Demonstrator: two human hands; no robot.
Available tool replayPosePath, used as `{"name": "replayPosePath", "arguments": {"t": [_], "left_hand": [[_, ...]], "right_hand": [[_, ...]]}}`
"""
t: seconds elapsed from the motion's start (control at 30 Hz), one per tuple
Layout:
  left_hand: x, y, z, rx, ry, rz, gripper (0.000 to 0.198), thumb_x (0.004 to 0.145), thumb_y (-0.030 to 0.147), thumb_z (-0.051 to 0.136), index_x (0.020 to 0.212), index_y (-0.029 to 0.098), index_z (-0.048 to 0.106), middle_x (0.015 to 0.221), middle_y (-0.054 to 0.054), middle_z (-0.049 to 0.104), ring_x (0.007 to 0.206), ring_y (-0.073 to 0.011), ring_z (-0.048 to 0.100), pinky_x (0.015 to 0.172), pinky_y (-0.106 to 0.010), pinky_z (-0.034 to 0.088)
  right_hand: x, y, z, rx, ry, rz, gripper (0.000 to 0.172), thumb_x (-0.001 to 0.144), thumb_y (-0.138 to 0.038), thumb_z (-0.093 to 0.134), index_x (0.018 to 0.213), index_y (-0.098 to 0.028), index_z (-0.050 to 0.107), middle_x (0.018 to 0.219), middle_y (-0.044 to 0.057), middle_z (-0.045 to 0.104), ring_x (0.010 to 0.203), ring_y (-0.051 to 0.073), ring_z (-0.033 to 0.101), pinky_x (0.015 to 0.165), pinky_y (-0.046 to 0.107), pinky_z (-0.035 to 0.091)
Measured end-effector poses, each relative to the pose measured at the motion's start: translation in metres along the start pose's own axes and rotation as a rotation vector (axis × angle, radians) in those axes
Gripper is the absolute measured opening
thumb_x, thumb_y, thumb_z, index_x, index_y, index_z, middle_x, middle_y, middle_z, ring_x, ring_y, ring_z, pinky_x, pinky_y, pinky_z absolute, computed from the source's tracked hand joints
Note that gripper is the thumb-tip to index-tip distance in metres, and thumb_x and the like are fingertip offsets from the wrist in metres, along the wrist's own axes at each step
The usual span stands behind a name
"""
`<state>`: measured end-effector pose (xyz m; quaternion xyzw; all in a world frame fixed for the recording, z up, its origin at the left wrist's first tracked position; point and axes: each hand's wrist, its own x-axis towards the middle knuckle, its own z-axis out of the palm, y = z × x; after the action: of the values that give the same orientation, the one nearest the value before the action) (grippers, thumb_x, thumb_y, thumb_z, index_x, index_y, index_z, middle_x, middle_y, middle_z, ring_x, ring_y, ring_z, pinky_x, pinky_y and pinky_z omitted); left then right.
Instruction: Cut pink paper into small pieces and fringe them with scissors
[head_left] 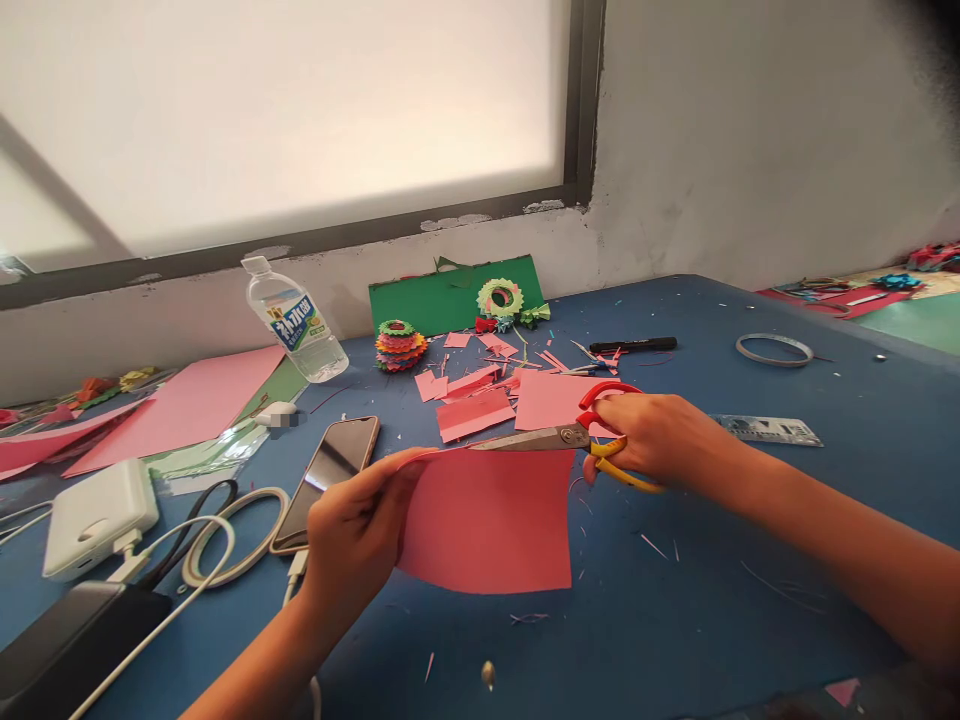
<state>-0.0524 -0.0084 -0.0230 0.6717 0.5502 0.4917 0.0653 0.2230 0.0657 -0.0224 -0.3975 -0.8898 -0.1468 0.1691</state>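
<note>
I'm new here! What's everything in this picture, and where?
Window: 1, pale, upper left
Wall: count unclear, greyish, back
Table: 1, blue, foreground
Bottle: 1, clear, back left
Board: 1, green, back centre
Layered ornament: 1, multicoloured, before board
Ring ornament: 1, pale green, before board
Marker: 1, black, back right
Hoop: 1, grey, right
Strip: 1, silvery, right
Clutter: uncounted, multicoloured, far right
Phone: 1, dark-screened, centre left
Box: 1, white, left
Case: 1, black, front left
Cables: several, white and black, left
Large sheets: several, pink and green, left
Held sheet: 1, pink, front centre
Cut pieces: several, pink, behind held sheet
Scissors: 1 pair, red-and-yellow-handled, centre
Left hand: 1, bare, on held sheet
Right hand: 1, bare, on scissors
</note>
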Motion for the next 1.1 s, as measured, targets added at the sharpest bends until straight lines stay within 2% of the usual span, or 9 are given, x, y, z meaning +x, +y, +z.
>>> {"name": "replayPosePath", "arguments": {"t": [0.23,0.53,0.8,1.1], "left_hand": [[0.0,0.003,0.002,-0.005,-0.022,0.017,0.022,0.08,0.026,0.048,0.081,0.021,0.07,0.074,0.002,0.071,0.063,-0.0125,0.064,0.054,-0.017,0.049],[0.0,0.004,0.004,-0.009,-0.029,0.018,0.023,0.08,0.026,0.048,0.079,0.021,0.07,0.074,0.001,0.071,0.064,-0.0135,0.064,0.056,-0.018,0.05],[-0.001,0.005,0.006,-0.036,-0.061,0.027,0.023,0.08,0.024,0.047,0.08,0.02,0.07,0.073,0.0,0.071,0.062,-0.0131,0.064,0.055,-0.018,0.05],[-0.001,0.005,0.007,-0.045,-0.054,0.054,0.022,0.079,0.022,0.048,0.079,0.018,0.07,0.072,0.0,0.072,0.061,-0.0122,0.064,0.054,-0.016,0.05]], "right_hand": [[-0.001,-0.003,0.004,0.0,-0.004,-0.005,0.051,0.073,-0.064,0.042,0.079,-0.015,0.053,0.073,0.006,0.062,0.066,0.019,0.06,0.051,0.028,0.039],[-0.001,-0.003,0.007,-0.002,-0.031,-0.001,0.04,0.075,-0.056,0.048,0.069,-0.017,0.052,0.066,0.003,0.061,0.059,0.016,0.058,0.047,0.025,0.033],[-0.002,-0.008,0.008,0.023,-0.019,-0.003,0.049,0.073,-0.062,0.044,0.078,-0.015,0.054,0.069,0.005,0.061,0.063,0.018,0.06,0.05,0.027,0.037],[-0.001,-0.012,0.01,0.054,-0.023,-0.016,0.054,0.071,-0.066,0.044,0.079,-0.014,0.056,0.069,0.006,0.061,0.064,0.019,0.06,0.05,0.027,0.038]]}}
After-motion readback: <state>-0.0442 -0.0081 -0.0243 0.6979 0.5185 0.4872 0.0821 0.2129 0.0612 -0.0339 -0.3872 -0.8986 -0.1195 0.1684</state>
